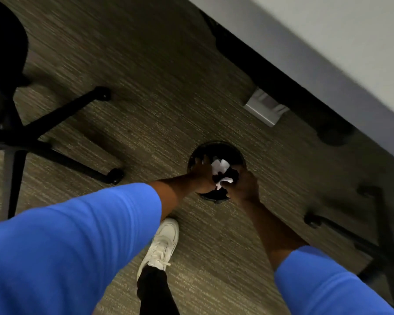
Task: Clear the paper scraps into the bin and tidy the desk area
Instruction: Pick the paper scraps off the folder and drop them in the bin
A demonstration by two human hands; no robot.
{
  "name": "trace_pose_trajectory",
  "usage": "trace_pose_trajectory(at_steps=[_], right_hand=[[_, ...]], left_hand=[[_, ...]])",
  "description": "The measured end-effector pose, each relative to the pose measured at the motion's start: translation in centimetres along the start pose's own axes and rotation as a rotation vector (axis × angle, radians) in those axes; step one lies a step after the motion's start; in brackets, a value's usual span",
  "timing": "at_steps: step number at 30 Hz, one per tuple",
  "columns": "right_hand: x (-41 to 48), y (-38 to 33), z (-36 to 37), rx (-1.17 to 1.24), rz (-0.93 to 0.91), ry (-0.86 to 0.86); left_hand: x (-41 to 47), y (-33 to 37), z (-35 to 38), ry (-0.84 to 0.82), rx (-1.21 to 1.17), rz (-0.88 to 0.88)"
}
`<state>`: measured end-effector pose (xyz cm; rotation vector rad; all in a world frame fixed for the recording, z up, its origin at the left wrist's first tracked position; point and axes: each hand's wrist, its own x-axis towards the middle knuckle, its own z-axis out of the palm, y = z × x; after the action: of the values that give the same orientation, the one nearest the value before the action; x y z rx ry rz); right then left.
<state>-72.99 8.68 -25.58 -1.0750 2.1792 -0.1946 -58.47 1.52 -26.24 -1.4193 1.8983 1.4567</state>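
Head view, looking down at the carpeted floor (pixel 164 92) beside the desk. A round black bin (pixel 216 151) stands on the floor near the centre, just near of the grey tabletop (pixel 328 53) that crosses the far right corner. Both arms, in blue sleeves (pixel 77 242), reach down over the bin's mouth. The left hand (pixel 201 176) and right hand (pixel 246 185) lie at opposite sides of the rim, with white paper scraps (pixel 220 165) between them, inside or just above the opening; whether the fingers of either hand grip the scraps cannot be told, since the frame is blurred. A black office chair base (pixel 55 133) stands at the left, a second chair base (pixel 378 235) at the right. A white shoe (pixel 162 242) rests on the floor near the bin
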Motion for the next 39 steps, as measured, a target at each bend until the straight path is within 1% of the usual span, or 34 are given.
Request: trace_pose_trajectory(at_steps=[3,5,6,10,12,15,18,21,22,25,27,33,36,39], right_hand=[[-0.3,-0.2,-0.2,0.000,0.027,-0.046],[-0.5,-0.4,-0.6,-0.024,0.011,-0.058],[-0.7,-0.5,-0.7,-0.040,-0.002,-0.061],[-2.0,-1.8,-1.2,-0.063,-0.035,-0.081],[-3.1,-3.0,-1.4,-0.052,-0.045,-0.075],[-4.8,-5.2,-1.7,-0.034,-0.086,-0.028],[-6.3,-8.2,-1.8,-0.002,-0.164,-0.009],[-7.7,-11.7,-1.8,0.057,-0.252,0.037],[-8.0,-13.0,-1.9,0.069,-0.262,0.026],[-9.0,-17.3,-2.1,0.079,-0.241,-0.075],[-9.6,-20.3,-2.3,0.055,-0.237,-0.122],[-12.4,-29.8,-1.8,0.015,-0.340,-0.255],[-14.3,-34.4,-0.9,-0.039,-0.428,-0.300],[-16.0,-39.0,0.1,-0.100,-0.566,-0.285]], left_hand=[[-0.4,-0.7,-0.6,-0.057,-0.040,0.022],[-1.0,-1.0,-1.1,-0.069,0.005,0.042],[-1.4,-1.1,-1.2,-0.066,0.022,0.056],[-3.1,-1.9,-1.3,-0.001,-0.060,0.105],[-4.5,-2.4,-1.8,-0.018,-0.010,0.130],[-6.9,-2.9,-2.9,-0.058,0.093,0.109],[-9.3,-3.4,-4.6,-0.033,0.135,0.020],[-12.0,-4.6,-6.9,0.031,0.133,-0.042],[-13.0,-5.2,-7.9,0.043,0.129,-0.053],[-16.2,-7.5,-10.7,0.095,0.083,-0.102],[-18.7,-9.1,-12.8,0.161,0.043,-0.143],[-25.7,-13.5,-18.4,0.312,-0.145,-0.195],[-29.3,-16.0,-20.7,0.455,-0.216,-0.199],[-33.0,-19.0,-22.7,0.689,-0.182,-0.217]])
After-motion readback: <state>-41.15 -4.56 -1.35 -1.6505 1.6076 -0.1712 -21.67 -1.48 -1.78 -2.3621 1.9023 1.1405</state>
